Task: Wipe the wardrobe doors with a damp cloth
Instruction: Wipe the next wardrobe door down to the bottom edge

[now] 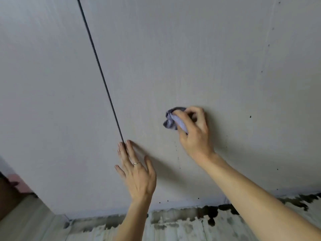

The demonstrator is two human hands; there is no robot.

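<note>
Soft, even, dim light; faint shadows fall right of the hands [137, 173], with wide-angle bending at edges.

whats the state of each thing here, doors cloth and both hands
wardrobe doors: closed, thin gap between them
right door: dotted with dark specks
cloth: bunched, pressed to the right door
right hand: grips the cloth
left hand: flat across the gap, fingers straight, holds nothing

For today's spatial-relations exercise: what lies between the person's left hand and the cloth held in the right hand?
Only bare grey wardrobe door; the head view shows nothing else between the left hand and the cloth gripped by the right hand.
</note>
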